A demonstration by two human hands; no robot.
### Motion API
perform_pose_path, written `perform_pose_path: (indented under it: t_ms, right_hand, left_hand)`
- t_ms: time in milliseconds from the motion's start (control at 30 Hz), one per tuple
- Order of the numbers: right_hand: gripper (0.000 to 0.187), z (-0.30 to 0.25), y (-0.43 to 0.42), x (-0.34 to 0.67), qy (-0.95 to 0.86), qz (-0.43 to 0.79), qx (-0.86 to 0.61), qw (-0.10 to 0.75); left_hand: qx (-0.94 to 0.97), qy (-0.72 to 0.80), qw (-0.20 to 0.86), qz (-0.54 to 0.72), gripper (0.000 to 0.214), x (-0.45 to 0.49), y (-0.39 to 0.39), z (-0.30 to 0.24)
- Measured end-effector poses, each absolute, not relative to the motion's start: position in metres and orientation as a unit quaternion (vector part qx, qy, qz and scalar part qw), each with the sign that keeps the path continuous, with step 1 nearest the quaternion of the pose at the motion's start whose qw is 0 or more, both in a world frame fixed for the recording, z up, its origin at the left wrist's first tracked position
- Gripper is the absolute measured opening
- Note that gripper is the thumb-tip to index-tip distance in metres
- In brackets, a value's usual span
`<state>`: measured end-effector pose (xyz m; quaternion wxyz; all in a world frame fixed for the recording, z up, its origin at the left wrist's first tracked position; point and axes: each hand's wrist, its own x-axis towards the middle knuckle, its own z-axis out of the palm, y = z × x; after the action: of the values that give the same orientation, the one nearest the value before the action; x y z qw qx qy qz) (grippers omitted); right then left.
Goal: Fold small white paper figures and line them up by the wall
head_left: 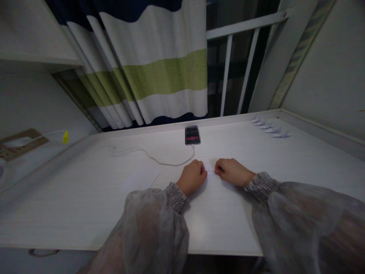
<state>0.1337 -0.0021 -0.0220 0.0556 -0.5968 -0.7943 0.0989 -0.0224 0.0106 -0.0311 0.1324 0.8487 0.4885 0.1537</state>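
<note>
Between my two hands is a small piece of white paper (210,172), its outline faint against the white desk. On its left side, my left hand (194,174) is closed with the fingertips pinching the paper's edge. My right hand (231,171) pinches the opposite side, fingers curled in. How the paper is folded is hard to make out. A flat white sheet (142,177) lies on the desk to the left of my left hand.
Behind my hands a phone (192,135) lies with a white cable (168,164) trailing left. Several folded paper pieces (270,127) stand in a row at the back right of the desk (85,213). A curtain (159,68) hangs behind; a power socket (25,142) is at left.
</note>
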Motion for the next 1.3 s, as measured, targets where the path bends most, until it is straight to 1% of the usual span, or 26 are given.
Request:
perform_pose_path:
  t_ms: [333, 500, 700, 1033, 1300]
  right_hand:
    - [0.02, -0.0224, -0.002, 0.131, -0.784, 0.09, -0.613, 0.044]
    - [0.02, -0.0204, -0.0025, 0.1291, -0.779, 0.092, -0.619, 0.04]
    - [0.021, -0.0157, -0.0043, 0.1266, -0.765, 0.105, -0.635, 0.025]
    - [0.022, -0.0135, -0.0045, 0.1276, -0.762, 0.111, -0.637, 0.02]
    - [0.023, -0.0138, -0.005, 0.1283, -0.759, 0.117, -0.64, 0.031]
  left_hand:
    - [0.855, 0.475, 0.116, 0.171, 0.008, -0.021, 0.0051, -0.0334]
    - [0.854, 0.462, 0.128, 0.199, 0.007, -0.0215, 0.0038, -0.0351]
    - [0.845, 0.467, 0.161, 0.203, 0.006, -0.0222, 0.0073, -0.034]
    - [0.845, 0.467, 0.156, 0.207, 0.006, -0.0217, 0.0104, -0.0344]
    - [0.851, 0.443, 0.163, 0.229, 0.011, -0.0192, 0.0072, -0.0355]
